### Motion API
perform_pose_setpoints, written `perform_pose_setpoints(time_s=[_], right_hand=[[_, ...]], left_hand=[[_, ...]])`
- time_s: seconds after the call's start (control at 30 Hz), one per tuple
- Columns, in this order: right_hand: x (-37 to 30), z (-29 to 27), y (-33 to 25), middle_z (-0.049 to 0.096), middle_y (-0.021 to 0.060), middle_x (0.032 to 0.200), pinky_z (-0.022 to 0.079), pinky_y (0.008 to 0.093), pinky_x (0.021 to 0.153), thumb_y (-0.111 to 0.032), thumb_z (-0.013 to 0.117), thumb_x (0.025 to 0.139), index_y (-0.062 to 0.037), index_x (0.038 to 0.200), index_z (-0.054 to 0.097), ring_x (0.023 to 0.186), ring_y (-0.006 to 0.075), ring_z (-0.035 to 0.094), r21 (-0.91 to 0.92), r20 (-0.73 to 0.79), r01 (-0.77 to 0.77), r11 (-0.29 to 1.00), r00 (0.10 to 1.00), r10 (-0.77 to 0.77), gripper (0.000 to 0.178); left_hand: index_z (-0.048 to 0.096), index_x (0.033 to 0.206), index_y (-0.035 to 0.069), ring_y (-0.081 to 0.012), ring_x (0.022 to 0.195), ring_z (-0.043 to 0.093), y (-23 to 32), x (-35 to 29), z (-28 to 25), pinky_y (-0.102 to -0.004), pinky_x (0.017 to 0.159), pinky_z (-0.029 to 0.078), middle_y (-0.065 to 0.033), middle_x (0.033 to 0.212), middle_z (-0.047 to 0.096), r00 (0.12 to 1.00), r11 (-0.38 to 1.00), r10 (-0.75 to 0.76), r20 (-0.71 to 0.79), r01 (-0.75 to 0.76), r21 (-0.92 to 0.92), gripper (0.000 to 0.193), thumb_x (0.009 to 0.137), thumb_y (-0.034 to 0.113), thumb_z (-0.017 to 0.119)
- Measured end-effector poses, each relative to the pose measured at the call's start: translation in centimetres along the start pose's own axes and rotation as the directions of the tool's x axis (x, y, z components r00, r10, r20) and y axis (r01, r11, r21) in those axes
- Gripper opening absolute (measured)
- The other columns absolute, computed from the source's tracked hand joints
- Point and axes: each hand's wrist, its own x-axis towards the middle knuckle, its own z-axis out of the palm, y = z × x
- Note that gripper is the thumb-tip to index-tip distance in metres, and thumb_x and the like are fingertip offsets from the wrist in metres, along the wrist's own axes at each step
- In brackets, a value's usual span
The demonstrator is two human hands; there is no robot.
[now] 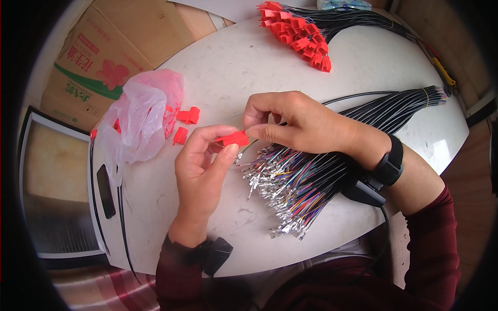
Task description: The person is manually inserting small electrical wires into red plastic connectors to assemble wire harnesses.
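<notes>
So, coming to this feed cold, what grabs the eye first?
Both hands meet mid-table: the left hand and right hand pinch one small red plastic connector housing. Below the right hand fans a bundle of multicoloured wires with silver crimped terminals. At the far edge lies a cluster of finished red-capped black cables.

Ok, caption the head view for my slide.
Both hands, left hand and right hand, pinch a small red plastic connector above colourful crimped wires.

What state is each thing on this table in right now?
Red connector: pinched between both hands.
Left hand: fingers closed on it.
Right hand: fingers pinching its end.
Loose wire bundle: fanned out, metal terminals bare.
Finished cables: piled, red connectors fitted.
Plastic bag: open, red connectors spilling out.
Cardboard box: flaps open.
</notes>
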Motion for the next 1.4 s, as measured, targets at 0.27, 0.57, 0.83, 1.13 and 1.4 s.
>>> perform_pose_setpoints(time_s=[0.27, 0.57, 0.83, 1.13, 1.4], right_hand=[[0.2, -0.1, 1.2, 0.063, 0.0074, 0.072, 0.048, 0.03, 0.062, -0.01, 0.068, 0.088, 0.001, 0.091, 0.062, 0.066, 0.0134, 0.058, 0.087, -0.058, 0.01, 0.996, 0.998, -0.005, 0.013], [0.2, 0.0, 0.9, 0.065, 0.0069, 0.074, 0.047, 0.0294, 0.063, -0.008, 0.066, 0.088, 0.0017, 0.09, 0.063, 0.067, 0.0118, 0.057, 0.15, -0.054, -0.034, 0.988, 0.998, 0.043, 0.01], [0.1, -0.1, 0.5, 0.065, 0.0064, 0.076, 0.047, 0.0291, 0.065, -0.006, 0.066, 0.087, 0.0022, 0.093, 0.063, 0.07, 0.0114, 0.057, 0.152, -0.003, -0.083, 0.985, 0.996, 0.085, 0.011], [0.0, -0.4, 0.3, 0.06, -0.0007, 0.081, 0.043, 0.0234, 0.066, -0.007, 0.063, 0.094, 0.0004, 0.096, 0.062, 0.074, 0.0053, 0.051, 0.149, 0.063, -0.107, 0.983, 0.993, 0.099, 0.008], [0.2, -0.5, 0.7, 0.061, -0.0011, 0.083, 0.043, 0.0224, 0.069, -0.01, 0.063, 0.095, 0.0012, 0.095, 0.061, 0.077, 0.0047, 0.051, 0.204, 0.068, -0.114, 0.972, 0.992, 0.103, 0.011]], left_hand=[[0.06, 0.118, -0.001, -0.0102, 0.095, 0.056, 0.7, 0.1, 2.0, -0.0254, 0.084, 0.045, -0.0049, 0.109, 0.064, 0.982, 0.999, 0.04, -0.185, -0.043, -0.016, 0.028, 0.09, 0.0, 0.066], [0.059, 0.119, -0.002, -0.0096, 0.091, 0.06, -0.6, -0.2, 0.4, -0.0262, 0.082, 0.048, -0.0051, 0.1, 0.066, 0.991, 0.991, -0.132, 0.018, 0.132, 0.0, 0.028, 0.091, -0.002, 0.063], [0.062, 0.112, -0.002, -0.0087, 0.088, 0.061, -1.2, -0.2, 0.2, -0.0255, 0.079, 0.048, -0.0051, 0.098, 0.067, 0.999, 0.99, -0.016, 0.041, 0.01, 0.139, 0.02, 0.092, 0.0, 0.063], [0.062, 0.106, -0.002, -0.0071, 0.087, 0.06, -1.1, -0.2, 0.4, -0.0244, 0.078, 0.047, -0.0038, 0.098, 0.068, 0.999, 0.998, -0.017, 0.048, 0.014, 0.055, 0.014, 0.092, -0.001, 0.064], [0.061, 0.106, -0.002, -0.007, 0.087, 0.058, -0.7, -0.4, 0.0, -0.0213, 0.078, 0.045, -0.003, 0.097, 0.064, 0.997, 0.992, -0.065, 0.044, 0.059, 0.116, 0.013, 0.093, -0.003, 0.063]])
